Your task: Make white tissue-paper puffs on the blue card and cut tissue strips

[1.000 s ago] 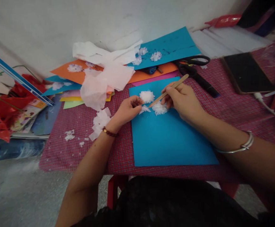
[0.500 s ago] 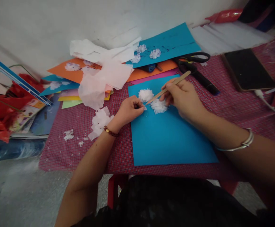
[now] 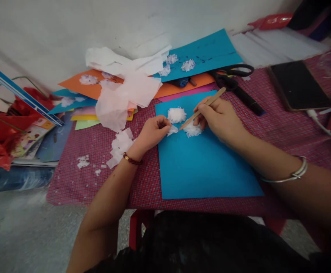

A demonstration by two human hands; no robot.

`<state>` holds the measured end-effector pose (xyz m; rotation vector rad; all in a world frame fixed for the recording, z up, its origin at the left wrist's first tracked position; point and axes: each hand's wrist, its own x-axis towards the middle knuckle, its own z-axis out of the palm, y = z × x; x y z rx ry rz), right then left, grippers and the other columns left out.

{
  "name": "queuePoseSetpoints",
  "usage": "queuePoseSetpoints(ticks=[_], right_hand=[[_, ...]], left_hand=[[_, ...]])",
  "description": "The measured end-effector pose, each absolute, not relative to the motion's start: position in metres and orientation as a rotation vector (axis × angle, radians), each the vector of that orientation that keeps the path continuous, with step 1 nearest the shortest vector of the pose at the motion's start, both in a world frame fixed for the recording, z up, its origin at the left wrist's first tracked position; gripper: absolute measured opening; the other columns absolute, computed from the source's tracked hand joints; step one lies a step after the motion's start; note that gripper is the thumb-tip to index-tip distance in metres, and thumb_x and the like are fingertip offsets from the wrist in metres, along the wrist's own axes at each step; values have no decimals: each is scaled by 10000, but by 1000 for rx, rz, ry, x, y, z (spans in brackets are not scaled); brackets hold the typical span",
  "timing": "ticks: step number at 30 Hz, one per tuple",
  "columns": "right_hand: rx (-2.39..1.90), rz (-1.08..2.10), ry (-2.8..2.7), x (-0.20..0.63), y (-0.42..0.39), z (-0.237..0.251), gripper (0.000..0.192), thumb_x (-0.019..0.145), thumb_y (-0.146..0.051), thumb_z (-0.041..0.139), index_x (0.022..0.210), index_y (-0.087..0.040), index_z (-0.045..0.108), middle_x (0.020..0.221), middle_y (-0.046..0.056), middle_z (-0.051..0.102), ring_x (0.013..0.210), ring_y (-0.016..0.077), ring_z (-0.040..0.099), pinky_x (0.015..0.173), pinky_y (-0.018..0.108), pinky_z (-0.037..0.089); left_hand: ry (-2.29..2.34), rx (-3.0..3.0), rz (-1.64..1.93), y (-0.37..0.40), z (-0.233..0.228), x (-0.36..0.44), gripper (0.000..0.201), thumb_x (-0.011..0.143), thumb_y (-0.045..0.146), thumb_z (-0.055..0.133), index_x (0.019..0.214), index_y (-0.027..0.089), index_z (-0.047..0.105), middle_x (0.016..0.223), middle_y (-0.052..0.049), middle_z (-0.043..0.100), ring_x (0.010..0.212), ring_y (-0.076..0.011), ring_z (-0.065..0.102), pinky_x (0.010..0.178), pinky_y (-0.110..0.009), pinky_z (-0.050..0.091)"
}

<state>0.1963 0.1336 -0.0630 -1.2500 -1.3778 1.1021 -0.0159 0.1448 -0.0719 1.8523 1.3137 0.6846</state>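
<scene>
Down in the head view, the left hand [image 3: 153, 132] pinched a small white tissue scrap [image 3: 172, 129] between thumb and fingertips on the blue sheet [image 3: 205, 167]. Just beside it, the right hand [image 3: 219, 119] gripped a wooden stick [image 3: 202, 109], fingers pressed together, its tip near two fluffy tissue tufts [image 3: 176, 114]. Black scissors [image 3: 235, 81] lay beyond.

I count two hands: left hand [image 3: 153, 132], right hand [image 3: 219, 117]. One wooden stick [image 3: 202, 109]. Two white tissue puffs [image 3: 176, 114] on the near blue sheet [image 3: 205, 167], one small tissue scrap [image 3: 171, 130] between them. One pair of scissors [image 3: 233, 81]. One phone [image 3: 298, 85]. One bangle [image 3: 293, 175], one bead bracelet [image 3: 130, 159].
</scene>
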Motion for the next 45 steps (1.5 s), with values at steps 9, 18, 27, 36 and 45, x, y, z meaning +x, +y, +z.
queuePoseSetpoints(ticks=[9,18,27,36,45], right_hand=[[-1255,1143,-1356,191,137,-69,175,942,-140,468,821,-190,585,619,0,658,419,103,520,443,257,394],[-1361,1171,-1139,195,139,-61,255,921,-67,479,731,-171,612,594,20,639,419,89,512,457,258,387],[-1330,1163,-1109,200,143,-59,276,918,-58,478,705,-166,617,575,14,629,414,101,515,448,251,380],[-1321,1185,-1076,198,140,-52,307,927,-35,460,687,-167,596,556,12,615,413,86,504,445,243,387],[-1302,1185,-1061,198,140,-51,277,911,-34,473,695,-170,581,559,27,619,413,97,508,464,275,384]], left_hand=[[1329,1631,862,151,-52,-35,298,756,18,454,969,169,598,750,-5,657,651,-96,601,613,-219,473],[1754,1773,976,115,-1,-118,155,810,160,502,727,179,632,566,27,459,534,-94,425,529,-234,357],[1923,2067,523,125,-30,-137,250,735,58,513,841,173,708,836,-39,652,755,-138,566,721,-289,472],[1769,2291,312,150,-23,-136,198,742,129,597,869,190,735,893,-52,640,828,-162,561,790,-310,468],[1840,1873,389,151,-6,-123,168,687,103,594,541,181,562,502,43,462,475,-81,358,492,-245,261]])
